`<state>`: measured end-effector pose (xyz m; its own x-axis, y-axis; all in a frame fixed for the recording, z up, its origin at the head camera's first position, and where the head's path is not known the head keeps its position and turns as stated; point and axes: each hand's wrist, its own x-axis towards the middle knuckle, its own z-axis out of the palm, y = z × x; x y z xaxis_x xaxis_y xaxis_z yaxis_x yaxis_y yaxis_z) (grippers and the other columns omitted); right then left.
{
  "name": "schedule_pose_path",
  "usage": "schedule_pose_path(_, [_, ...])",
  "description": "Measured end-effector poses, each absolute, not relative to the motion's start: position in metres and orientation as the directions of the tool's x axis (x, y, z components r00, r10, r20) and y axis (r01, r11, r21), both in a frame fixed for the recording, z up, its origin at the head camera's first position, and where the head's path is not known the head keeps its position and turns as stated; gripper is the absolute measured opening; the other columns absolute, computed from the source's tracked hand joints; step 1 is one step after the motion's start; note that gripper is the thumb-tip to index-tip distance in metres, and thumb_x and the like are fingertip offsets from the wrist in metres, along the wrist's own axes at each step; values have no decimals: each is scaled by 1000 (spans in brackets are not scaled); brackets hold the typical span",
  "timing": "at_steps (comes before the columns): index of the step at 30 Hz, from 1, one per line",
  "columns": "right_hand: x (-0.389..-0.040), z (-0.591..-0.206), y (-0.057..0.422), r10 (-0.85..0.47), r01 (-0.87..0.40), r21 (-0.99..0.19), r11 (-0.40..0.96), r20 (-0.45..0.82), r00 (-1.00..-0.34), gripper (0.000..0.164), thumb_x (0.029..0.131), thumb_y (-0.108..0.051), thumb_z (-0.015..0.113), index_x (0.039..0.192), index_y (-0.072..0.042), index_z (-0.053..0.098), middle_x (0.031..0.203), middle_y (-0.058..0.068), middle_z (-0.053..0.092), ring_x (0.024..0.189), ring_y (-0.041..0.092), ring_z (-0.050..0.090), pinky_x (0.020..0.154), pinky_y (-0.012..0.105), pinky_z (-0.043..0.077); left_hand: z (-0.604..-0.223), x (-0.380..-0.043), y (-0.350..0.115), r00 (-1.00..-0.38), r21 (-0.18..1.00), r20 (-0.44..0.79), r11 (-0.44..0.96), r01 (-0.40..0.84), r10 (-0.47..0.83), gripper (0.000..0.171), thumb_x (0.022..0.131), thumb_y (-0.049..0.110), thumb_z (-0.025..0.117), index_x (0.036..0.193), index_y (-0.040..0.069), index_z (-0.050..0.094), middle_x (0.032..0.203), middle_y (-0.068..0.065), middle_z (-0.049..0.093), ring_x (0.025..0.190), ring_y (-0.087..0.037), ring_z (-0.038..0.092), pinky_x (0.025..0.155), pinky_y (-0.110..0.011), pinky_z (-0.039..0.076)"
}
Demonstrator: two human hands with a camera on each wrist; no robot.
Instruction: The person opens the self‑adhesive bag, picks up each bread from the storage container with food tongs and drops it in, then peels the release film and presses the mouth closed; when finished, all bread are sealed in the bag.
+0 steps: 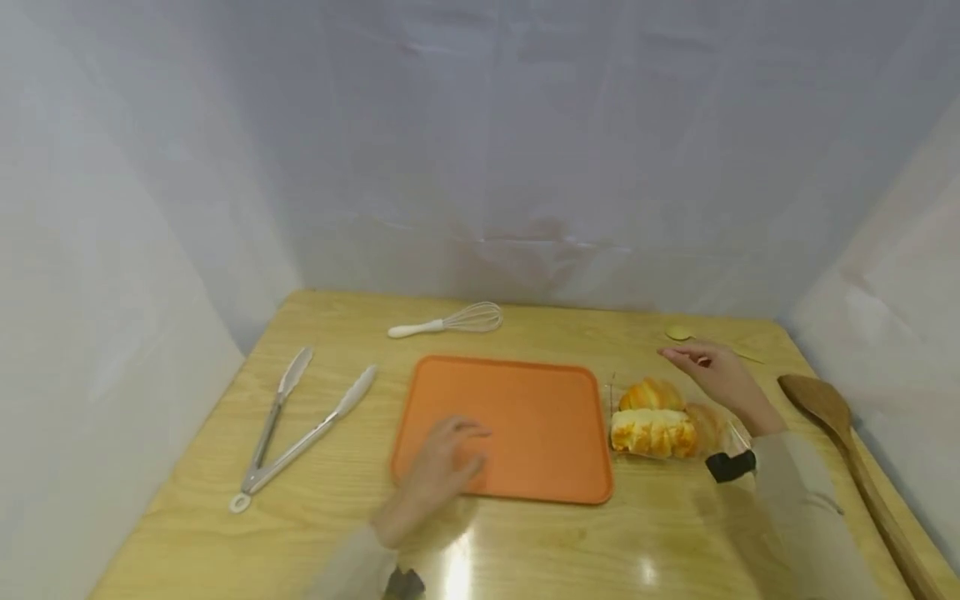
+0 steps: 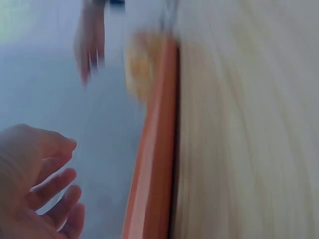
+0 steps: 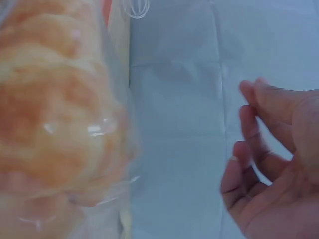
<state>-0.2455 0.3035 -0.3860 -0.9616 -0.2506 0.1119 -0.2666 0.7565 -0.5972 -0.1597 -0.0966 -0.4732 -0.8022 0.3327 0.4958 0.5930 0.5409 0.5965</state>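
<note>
My left hand (image 1: 438, 471) hovers over the lower left part of an orange tray (image 1: 525, 425), blurred in the head view. Its fingers (image 2: 55, 184) are loosely bent around nothing. Above the back right side of a clear bag of bread rolls (image 1: 654, 432), my right hand (image 1: 723, 382) hangs with relaxed, slightly bent fingers and nothing between them. In the right wrist view the shiny clear wrap over the bread (image 3: 65, 114) fills the left side, apart from the fingers (image 3: 256, 144).
Metal tongs (image 1: 288, 446) lie spread at the left. A whisk (image 1: 450, 321) with a white handle lies behind the tray. At the back right is a small gold-coloured spoon (image 1: 678, 332), and a long wooden spoon (image 1: 843, 442) lies along the right edge. White sheeting surrounds the table.
</note>
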Motion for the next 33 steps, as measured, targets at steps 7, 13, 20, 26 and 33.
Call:
schedule_pose_path(7, [-298, -374, 286, -460, -298, -528, 795, -203, -865, 38, 102, -24, 51, 126, 4, 62, 130, 29, 59, 116, 46, 56, 95, 58, 47, -452, -152, 27, -747, 960, 5, 205, 189, 664, 25, 98, 12, 57, 118, -1, 66, 103, -18, 71, 83, -10, 67, 75, -16, 54])
schedule_pose_path(13, [-317, -382, 278, -503, -304, -484, 820, -359, -786, 29, 99, -3, 49, 120, 13, 61, 124, 32, 60, 117, 48, 55, 96, 55, 49, -456, -156, 104, -748, 940, -325, 114, -321, 578, 28, 101, 14, 52, 121, -2, 64, 90, -19, 73, 83, -29, 73, 73, -33, 61])
schedule_pose_path(20, [-324, -389, 269, -410, -253, -358, 899, -479, -776, 22, 94, -1, 55, 107, 6, 71, 110, 23, 68, 86, 23, 59, 70, 28, 49, -470, -157, 143, -777, 797, -485, -161, -582, 402, 33, 103, 21, 48, 123, -4, 57, 102, -27, 71, 98, -37, 70, 81, -36, 60])
schedule_pose_path(26, [-324, -391, 267, -327, -180, -308, 934, -539, -776, 23, 95, -1, 51, 102, 2, 72, 109, 18, 66, 82, 17, 48, 68, 25, 39, -476, -158, 156, -818, 773, -489, -284, -567, 302, 20, 104, 14, 45, 104, 0, 59, 98, -28, 71, 93, -37, 72, 80, -39, 60])
schedule_pose_path(33, [-318, -390, 275, -385, -231, -339, 912, -514, -767, 26, 98, 1, 40, 97, 4, 66, 87, 8, 58, 69, 12, 41, 63, 26, 37, -479, -154, 169, -862, 776, -464, -375, -507, 205, 12, 100, 5, 46, 99, 3, 57, 89, -26, 72, 75, -28, 74, 70, -38, 61])
